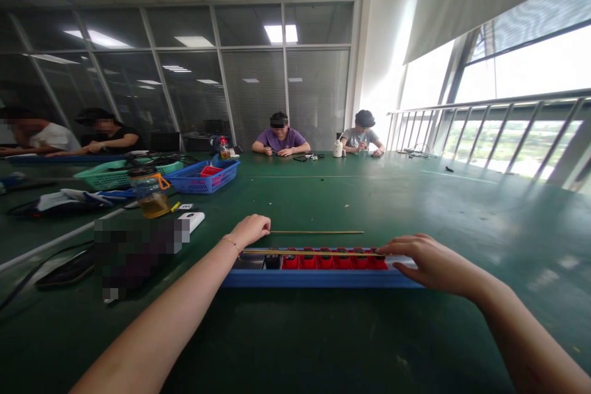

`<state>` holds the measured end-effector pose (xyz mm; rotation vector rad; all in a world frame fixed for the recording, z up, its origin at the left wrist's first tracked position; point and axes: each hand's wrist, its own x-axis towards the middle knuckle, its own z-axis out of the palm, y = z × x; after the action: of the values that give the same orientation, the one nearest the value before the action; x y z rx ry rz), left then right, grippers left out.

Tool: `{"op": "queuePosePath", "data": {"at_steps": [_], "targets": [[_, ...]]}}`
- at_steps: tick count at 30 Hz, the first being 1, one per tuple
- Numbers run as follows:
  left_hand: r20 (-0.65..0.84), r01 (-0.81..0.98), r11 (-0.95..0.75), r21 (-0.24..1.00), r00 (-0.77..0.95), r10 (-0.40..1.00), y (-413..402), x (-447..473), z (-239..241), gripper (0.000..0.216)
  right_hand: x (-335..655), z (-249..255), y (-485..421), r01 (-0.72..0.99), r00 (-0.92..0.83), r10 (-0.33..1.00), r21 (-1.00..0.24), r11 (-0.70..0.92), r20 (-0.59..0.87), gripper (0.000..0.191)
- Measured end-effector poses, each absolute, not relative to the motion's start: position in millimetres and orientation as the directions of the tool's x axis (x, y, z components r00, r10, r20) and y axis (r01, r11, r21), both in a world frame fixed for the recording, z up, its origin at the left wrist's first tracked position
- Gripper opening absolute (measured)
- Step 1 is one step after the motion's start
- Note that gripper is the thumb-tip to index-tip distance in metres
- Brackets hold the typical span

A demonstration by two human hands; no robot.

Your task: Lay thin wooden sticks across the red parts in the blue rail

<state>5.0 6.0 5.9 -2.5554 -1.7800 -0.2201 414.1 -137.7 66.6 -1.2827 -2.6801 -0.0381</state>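
The left hand [252, 231] has its fingers curled together at the left end of a far stick [318, 233], seemingly pinching it; the stick runs out to the right, just beyond a long blue tray [323, 279]. The right hand [425, 261] is at the tray's right end, thumb apart from the fingers, with its fingertips at the right end of a near stick [332, 253] — whether they press on it, I cannot tell.

That second stick lies lengthwise over the tray, above a row of red cups [324, 263] with dark things in them. Its left end is by the left wrist (the one wearing a thin bracelet [233, 245]).

The tray sits on a green table [300, 332]. Off to the left are a jar [154, 200] of amber liquid and a blue basket [203, 181] — and, across the table, a person in purple [295, 141].
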Motion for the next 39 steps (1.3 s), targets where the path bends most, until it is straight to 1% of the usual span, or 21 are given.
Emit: {"op": "queuePosePath", "data": {"at_steps": [7, 11, 16, 20, 23, 27, 31, 35, 39], "targets": [[0.155, 0.929, -0.365, 0.056, 0.353, 0.923, 4.3, 6.1, 1.7, 0.014, 405.5, 56.8, -136.1, 0.789, -0.611, 0.762, 0.089, 0.608, 0.214, 0.031], [0.161, 0.922, -0.382, 0.055, 0.369, 0.915, 2.2, 7.9, 2.3, 0.015, 402.7, 57.3, -138.4, 0.789, -0.613, 0.754, 0.129, 0.601, 0.237, 0.030], [0.164, 0.924, -0.379, 0.059, 0.365, 0.916, -1.6, 9.0, 3.0, 0.016, 403.1, 57.3, -139.5, 0.786, -0.618, 0.752, 0.167, 0.595, 0.228, 0.030], [0.167, 0.924, -0.377, 0.064, 0.362, 0.917, -3.1, 9.4, 3.3, 0.018, 408.4, 57.5, -137.6, 0.795, -0.607, 0.743, 0.210, 0.569, 0.284, 0.035], [0.171, 0.922, -0.382, 0.069, 0.366, 0.915, -3.2, 9.0, 3.1, 0.018, 418.1, 59.6, -135.1, 0.815, -0.580, 0.728, 0.251, 0.522, 0.366, 0.035], [0.176, 0.922, -0.379, 0.075, 0.362, 0.915, -1.4, 7.2, 1.5, 0.018, 444.5, 64.6, -130.7, 0.873, -0.487, 0.723, 0.270, 0.406, 0.489, 0.033], [0.182, 0.919, -0.386, 0.081, 0.367, 0.912, 0.4, 5.1, -0.6, 0.018, 481.8, 66.6, -124.6, 0.915, -0.398, 0.735, 0.291, 0.278, 0.549, 0.035], [0.183, 0.915, -0.394, 0.091, 0.373, 0.910, -0.3, 4.6, -0.3, 0.020, 507.8, 59.6, -113.8, 0.927, -0.364, 0.758, 0.288, 0.240, 0.541, 0.034], [0.184, 0.914, -0.392, 0.102, 0.370, 0.911, -1.9, 5.8, 1.4, 0.022, 503.8, 49.0, -96.8, 0.919, -0.375, 0.811, 0.296, 0.261, 0.449, 0.032]]}}
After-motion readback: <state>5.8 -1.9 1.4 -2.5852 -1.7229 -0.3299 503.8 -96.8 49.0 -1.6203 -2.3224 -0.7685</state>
